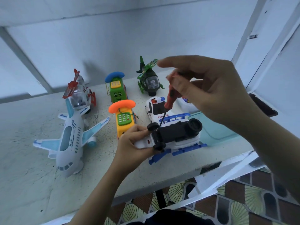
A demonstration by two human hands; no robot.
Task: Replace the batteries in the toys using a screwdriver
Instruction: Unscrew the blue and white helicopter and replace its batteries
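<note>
Seven toys spread over one pale speckled table (29,184). At nine o'clock from the table's middle, one white and pale blue airplane (69,140), largest of the lot. At four o'clock, one clear teal container (217,129); contents impossible to make out through the wall and behind the right arm. At centre, lying belly-up, one white and blue helicopter (175,138) with black underside and black wheels upward, blue rotor blades flat on the table. Just behind it at twelve o'clock, one white police car (155,108). Two more helicopters along the back: one white and red (79,93) at ten o'clock, one green (149,80) at one o'clock. Two telephone toys between them: a green one with a blue handset (116,90) behind, a yellow one with an orange handset (123,120) in front, partly hidden by the left hand. Left hand (134,143) wrapped around the nose end of the overturned helicopter, steadying it. Right hand (209,93) pinching the top of one orange-handled screwdriver (168,98), index finger extended; dark shaft slanting down, tip at the black underside near the front wheel.
</note>
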